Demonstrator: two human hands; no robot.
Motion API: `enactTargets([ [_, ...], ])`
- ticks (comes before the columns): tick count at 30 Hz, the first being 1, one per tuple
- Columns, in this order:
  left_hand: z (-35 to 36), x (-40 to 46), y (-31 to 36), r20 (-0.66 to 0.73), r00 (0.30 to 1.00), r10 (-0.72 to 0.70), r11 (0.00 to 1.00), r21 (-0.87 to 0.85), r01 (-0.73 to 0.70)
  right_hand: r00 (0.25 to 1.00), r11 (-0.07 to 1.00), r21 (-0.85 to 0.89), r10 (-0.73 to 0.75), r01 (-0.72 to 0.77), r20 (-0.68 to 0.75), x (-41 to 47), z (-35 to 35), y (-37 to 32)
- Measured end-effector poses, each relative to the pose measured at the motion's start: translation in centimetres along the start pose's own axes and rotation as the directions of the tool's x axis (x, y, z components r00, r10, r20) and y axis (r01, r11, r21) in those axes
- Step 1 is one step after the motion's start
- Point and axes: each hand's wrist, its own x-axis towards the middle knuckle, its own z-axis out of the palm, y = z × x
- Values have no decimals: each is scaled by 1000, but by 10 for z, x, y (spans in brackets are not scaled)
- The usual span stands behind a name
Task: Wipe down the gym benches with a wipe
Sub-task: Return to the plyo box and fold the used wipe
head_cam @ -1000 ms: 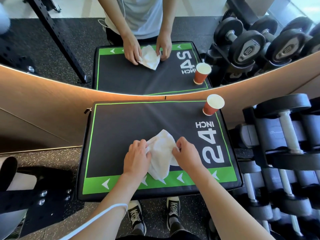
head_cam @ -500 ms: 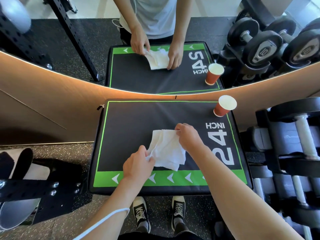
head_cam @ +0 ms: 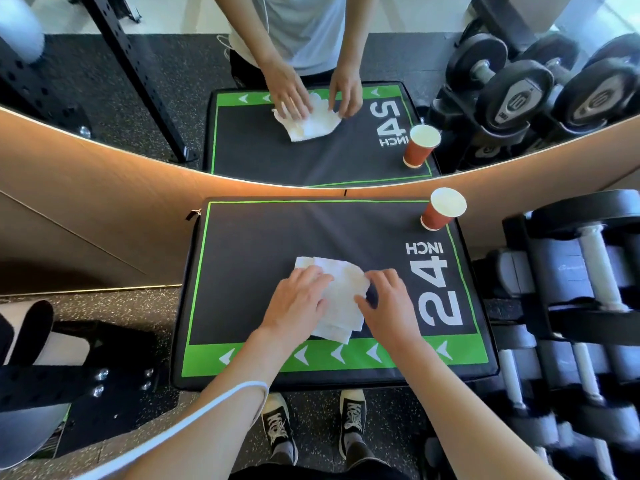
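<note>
While the wipe (head_cam: 341,296) lies folded mid-pad on the black bench top (head_cam: 249,244), left hand (head_cam: 298,303) presses it with flat, straight fingers; right hand (head_cam: 389,303) touches its edge, fingers loosely spread. Advice: keep palm flat, sweep overlapping strokes, avoid the paper cup (head_cam: 441,211).

Crumpled paper wipe (head_cam: 341,299) on matt, smooth black box top (head_cam: 263,237).

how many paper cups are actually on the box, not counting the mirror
1. The paper cup stands at the far right corner of the box top, beside the mirror. The second cup seen higher up is only its reflection.
</note>
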Motion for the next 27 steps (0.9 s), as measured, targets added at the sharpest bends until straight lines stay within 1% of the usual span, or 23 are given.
enactTargets([
  [2, 4, 6, -4, 63, 996, 60, 997, 37, -62, 994, 991, -83, -110, 108, -19, -11, 3, 2],
  [5, 10, 5, -14, 115, 993, 11, 997, 70, -19, 986, 986, -85, -148, 142, -73, -15, 6, 0],
  [6, 13, 3, -16, 122, 992, -12, 997, 78, 2, 982, 980, -99, -178, 172, -55, -15, 8, -1],
  [8, 16, 1, -17, 129, 990, -50, 994, 102, 37, 974, 967, -116, -221, 227, 55, -16, 11, -1],
  [10, 17, -1, -20, 125, 989, -75, 989, 135, 58, 965, 962, -134, -219, 238, 142, -17, 11, 1],
  [13, 16, -6, -28, 103, 990, -97, 983, 164, 79, 965, 950, -210, -197, 232, 172, -13, 6, 3],
  [16, 17, -9, -28, 84, 989, -119, 972, 213, 99, 961, 938, -249, -196, 241, 194, -9, 4, -3],
  [19, 21, -10, -16, 82, 995, -53, 976, 216, 34, 953, 932, -219, -257, 289, 162, -10, 4, -3],
  [21, 26, -14, -13, 108, 994, 2, 977, 212, -25, 934, 923, -199, -287, 329, 214, -8, 6, 0],
  [24, 28, -22, -16, 152, 987, -45, 982, 187, 16, 919, 935, -203, -213, 289, 331, -2, 11, 5],
  [27, 24, -23, -22, 171, 984, -45, 988, 155, 19, 916, 935, -240, -161, 261, 367, 6, 15, 8],
])
